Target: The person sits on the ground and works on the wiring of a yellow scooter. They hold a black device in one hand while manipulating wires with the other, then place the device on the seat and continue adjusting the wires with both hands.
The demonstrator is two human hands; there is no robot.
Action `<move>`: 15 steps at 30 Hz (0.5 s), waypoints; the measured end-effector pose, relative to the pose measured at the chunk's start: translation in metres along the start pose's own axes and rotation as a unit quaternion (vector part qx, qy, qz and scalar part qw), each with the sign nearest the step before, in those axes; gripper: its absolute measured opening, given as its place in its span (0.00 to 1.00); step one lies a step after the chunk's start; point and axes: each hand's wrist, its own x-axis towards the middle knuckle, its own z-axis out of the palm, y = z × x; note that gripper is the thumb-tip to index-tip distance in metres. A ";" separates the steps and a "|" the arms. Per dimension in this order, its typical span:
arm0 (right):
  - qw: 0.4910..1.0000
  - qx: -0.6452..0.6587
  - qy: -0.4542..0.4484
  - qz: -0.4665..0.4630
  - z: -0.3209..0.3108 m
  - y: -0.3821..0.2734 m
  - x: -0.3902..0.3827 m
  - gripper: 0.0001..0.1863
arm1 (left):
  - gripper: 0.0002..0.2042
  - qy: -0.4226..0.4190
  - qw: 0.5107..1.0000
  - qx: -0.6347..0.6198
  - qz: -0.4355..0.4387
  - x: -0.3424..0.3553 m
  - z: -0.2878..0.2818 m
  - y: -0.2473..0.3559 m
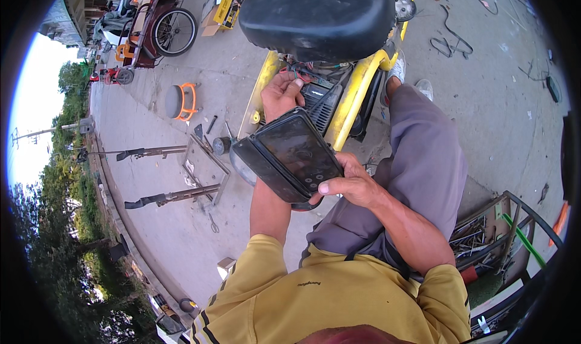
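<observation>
My right hand (354,183) grips the lower right corner of a phone in a black folding case (299,150), its dark screen facing up. Beyond the phone, my left hand (282,95) is closed at thin coloured wires (308,76), fingertips pinched among them. Part of the left forearm passes beneath the phone and is hidden. Beside the left fingers sits a black finned box (318,99) inside a yellow tubular frame (354,96). A wide black vehicle seat (318,17) is over the far end of the frame.
To the left are an orange-legged stool (184,102), scattered tools and a metal stand (209,174). A yellow box (227,8) and a cargo tricycle (151,29) stand farther off. At lower right is a metal rack (484,235) with loose parts. Cable pieces (451,41) lie on the right.
</observation>
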 end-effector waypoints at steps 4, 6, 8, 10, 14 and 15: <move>1.000 0.001 0.000 0.002 0.001 0.000 -0.001 0.22 | 0.08 0.002 1.000 -0.002 -0.008 0.000 0.000 0.001; 1.000 -0.001 -0.003 0.004 0.000 0.000 0.000 0.22 | 0.08 0.002 1.000 -0.001 -0.011 -0.002 0.001 0.005; 1.000 -0.001 -0.003 0.006 0.000 -0.001 0.000 0.22 | 0.08 0.012 1.000 -0.001 -0.012 -0.003 0.003 0.008; 1.000 -0.001 -0.002 0.005 0.000 -0.001 0.000 0.22 | 0.09 0.017 1.000 0.000 -0.013 -0.004 0.004 0.009; 1.000 0.004 -0.001 -0.001 0.000 0.000 0.000 0.22 | 0.10 0.022 1.000 0.007 -0.018 -0.002 0.003 0.007; 1.000 0.005 -0.001 -0.003 0.000 0.001 0.000 0.22 | 0.10 0.026 0.999 0.008 -0.019 -0.001 0.002 0.005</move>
